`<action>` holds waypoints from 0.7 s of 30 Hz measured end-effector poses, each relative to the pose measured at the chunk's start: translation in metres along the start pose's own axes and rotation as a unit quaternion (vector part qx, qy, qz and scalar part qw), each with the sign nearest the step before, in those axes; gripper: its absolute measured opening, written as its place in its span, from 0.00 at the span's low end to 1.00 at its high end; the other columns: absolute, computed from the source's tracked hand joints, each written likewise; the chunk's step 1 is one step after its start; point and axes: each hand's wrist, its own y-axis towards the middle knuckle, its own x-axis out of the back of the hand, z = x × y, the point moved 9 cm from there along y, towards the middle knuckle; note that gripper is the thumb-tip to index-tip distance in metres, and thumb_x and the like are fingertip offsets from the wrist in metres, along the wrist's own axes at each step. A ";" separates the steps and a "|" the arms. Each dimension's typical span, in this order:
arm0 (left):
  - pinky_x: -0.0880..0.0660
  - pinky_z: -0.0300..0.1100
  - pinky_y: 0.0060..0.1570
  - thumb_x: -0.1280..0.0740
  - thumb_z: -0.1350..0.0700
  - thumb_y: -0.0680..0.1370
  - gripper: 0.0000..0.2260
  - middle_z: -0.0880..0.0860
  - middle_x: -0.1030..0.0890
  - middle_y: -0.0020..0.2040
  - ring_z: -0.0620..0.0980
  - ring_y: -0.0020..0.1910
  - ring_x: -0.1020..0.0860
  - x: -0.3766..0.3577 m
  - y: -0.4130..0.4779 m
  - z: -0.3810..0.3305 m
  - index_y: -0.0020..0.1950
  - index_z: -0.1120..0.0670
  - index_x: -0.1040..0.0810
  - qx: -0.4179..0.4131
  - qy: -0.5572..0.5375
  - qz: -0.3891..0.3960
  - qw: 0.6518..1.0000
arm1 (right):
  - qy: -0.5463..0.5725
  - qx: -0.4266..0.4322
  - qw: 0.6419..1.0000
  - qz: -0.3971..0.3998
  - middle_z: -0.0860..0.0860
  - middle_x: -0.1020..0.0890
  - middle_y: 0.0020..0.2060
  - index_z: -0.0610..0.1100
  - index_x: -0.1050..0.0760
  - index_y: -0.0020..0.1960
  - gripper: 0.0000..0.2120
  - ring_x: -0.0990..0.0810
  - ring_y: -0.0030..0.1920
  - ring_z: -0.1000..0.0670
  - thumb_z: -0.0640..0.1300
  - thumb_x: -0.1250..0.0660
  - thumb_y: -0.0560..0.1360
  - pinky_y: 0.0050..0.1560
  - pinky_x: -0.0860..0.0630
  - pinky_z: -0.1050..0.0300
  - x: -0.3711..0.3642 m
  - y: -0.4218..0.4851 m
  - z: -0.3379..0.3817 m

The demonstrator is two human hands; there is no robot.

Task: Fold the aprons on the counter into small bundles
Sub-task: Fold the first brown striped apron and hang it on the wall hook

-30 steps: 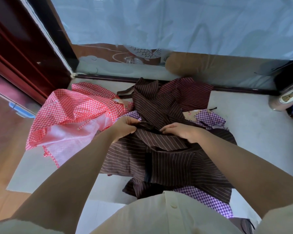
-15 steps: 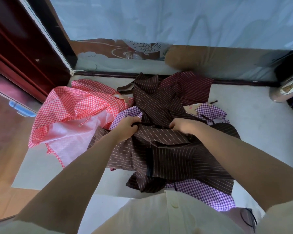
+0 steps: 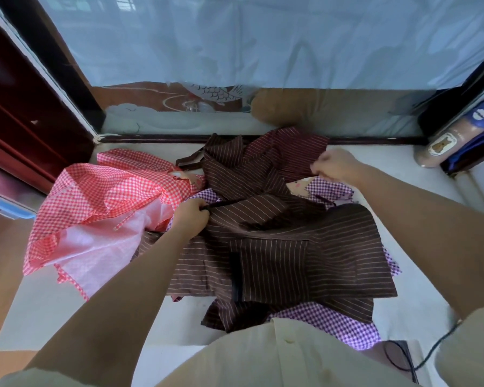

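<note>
Right hand (image 3: 334, 166) now farther right

You have one red-checked apron (image 3: 95, 196) at the left edge of the counter (image 3: 389, 155) and one purple-checked apron (image 3: 333, 322) showing from under the heap. The dark striped aprons (image 3: 291, 255) look like two, though you cannot count them surely. One bottle (image 3: 442, 143) is at the far right corner.
</note>
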 end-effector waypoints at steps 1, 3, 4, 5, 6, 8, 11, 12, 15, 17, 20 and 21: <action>0.28 0.44 0.43 0.39 0.64 0.75 0.06 0.55 0.21 0.40 0.54 0.43 0.23 0.000 0.003 0.000 0.44 0.59 0.21 0.004 -0.003 -0.004 1.000 | 0.086 0.048 0.992 -0.073 0.46 0.18 0.36 0.41 0.20 0.47 0.04 0.24 0.30 0.54 0.40 0.32 0.76 0.35 0.26 0.63 0.012 0.007 0.011; 0.30 0.43 0.39 0.39 0.62 0.76 0.07 0.53 0.22 0.38 0.53 0.41 0.24 0.001 0.009 0.000 0.43 0.60 0.22 0.015 -0.006 -0.013 1.000 | 0.189 0.126 0.957 -0.182 0.48 0.21 0.56 0.47 0.25 0.58 0.09 0.22 0.41 0.58 0.40 0.35 0.78 0.45 0.26 0.69 0.026 0.007 0.033; 0.31 0.43 0.38 0.40 0.61 0.77 0.07 0.52 0.23 0.37 0.52 0.41 0.24 0.001 0.011 0.001 0.44 0.59 0.22 0.021 -0.008 -0.017 1.000 | 0.207 0.142 0.946 -0.207 0.50 0.27 0.62 0.49 0.29 0.63 0.15 0.23 0.43 0.59 0.39 0.35 0.78 0.48 0.27 0.72 0.024 0.006 0.041; 0.31 0.43 0.38 0.40 0.60 0.77 0.07 0.51 0.23 0.38 0.51 0.40 0.25 0.001 0.012 0.001 0.45 0.57 0.23 0.028 -0.016 -0.020 0.999 | 0.200 0.142 0.946 -0.211 0.51 0.31 0.63 0.48 0.31 0.66 0.17 0.23 0.43 0.59 0.39 0.35 0.78 0.50 0.27 0.72 0.016 0.007 0.045; 0.31 0.43 0.39 0.40 0.59 0.78 0.06 0.50 0.23 0.38 0.50 0.40 0.25 0.001 0.014 0.002 0.47 0.56 0.24 0.034 -0.033 -0.025 0.999 | 0.173 0.133 0.957 -0.189 0.50 0.31 0.62 0.46 0.30 0.65 0.16 0.23 0.44 0.58 0.40 0.35 0.78 0.52 0.25 0.68 0.003 0.010 0.049; 0.29 0.44 0.40 0.40 0.56 0.80 0.05 0.50 0.22 0.40 0.47 0.38 0.25 0.002 0.013 -0.005 0.51 0.52 0.25 0.022 -0.078 -0.029 0.996 | 0.098 0.083 0.991 -0.048 0.49 0.24 0.55 0.44 0.25 0.57 0.11 0.20 0.50 0.49 0.50 0.36 0.79 0.53 0.23 0.53 -0.046 0.018 0.046; 0.26 0.45 0.46 0.40 0.51 0.81 0.09 0.51 0.19 0.44 0.48 0.41 0.22 -0.004 0.015 -0.022 0.50 0.50 0.20 -0.041 -0.109 0.014 0.993 | -0.030 -0.039 0.972 0.228 0.45 0.29 0.71 0.43 0.30 0.71 0.41 0.33 0.73 0.41 0.74 0.46 0.73 0.71 0.35 0.46 -0.122 -0.001 0.025; 0.26 0.46 0.49 0.40 0.48 0.82 0.13 0.54 0.18 0.44 0.50 0.43 0.20 -0.008 0.017 -0.025 0.47 0.51 0.18 -0.040 -0.111 0.039 0.992 | -0.079 -0.048 0.956 0.279 0.45 0.36 0.76 0.43 0.36 0.76 0.45 0.40 0.76 0.42 0.76 0.49 0.72 0.75 0.43 0.45 -0.136 -0.011 0.021; 0.25 0.46 0.49 0.40 0.46 0.82 0.18 0.61 0.17 0.42 0.56 0.41 0.19 -0.016 0.018 -0.024 0.42 0.53 0.16 -0.003 -0.118 0.083 0.989 | -0.078 0.009 0.946 0.314 0.46 0.33 0.74 0.42 0.30 0.72 0.42 0.35 0.74 0.45 0.74 0.45 0.73 0.71 0.40 0.50 -0.155 -0.019 0.028; 0.26 0.42 0.41 0.37 0.48 0.81 0.17 0.58 0.19 0.35 0.51 0.32 0.22 -0.019 0.020 -0.025 0.37 0.53 0.18 0.002 -0.119 0.116 0.986 | 0.037 0.012 0.941 0.335 0.47 0.31 0.73 0.42 0.30 0.72 0.46 0.35 0.74 0.47 0.76 0.40 0.68 0.74 0.41 0.50 -0.157 -0.022 0.035; 0.28 0.37 0.38 0.35 0.56 0.80 0.12 0.52 0.21 0.34 0.46 0.32 0.25 -0.029 0.018 -0.030 0.39 0.55 0.17 -0.013 -0.138 0.185 0.973 | 0.078 0.046 0.913 0.399 0.49 0.25 0.68 0.45 0.26 0.69 0.27 0.30 0.70 0.51 0.60 0.35 0.76 0.73 0.37 0.54 -0.167 -0.038 0.042; 0.27 0.35 0.41 0.36 0.57 0.80 0.11 0.51 0.18 0.38 0.46 0.36 0.23 -0.030 0.017 -0.030 0.43 0.54 0.15 -0.014 -0.140 0.202 0.969 | 0.058 0.078 0.907 0.409 0.50 0.21 0.63 0.47 0.23 0.66 0.16 0.25 0.66 0.52 0.50 0.35 0.80 0.70 0.33 0.56 -0.171 -0.041 0.046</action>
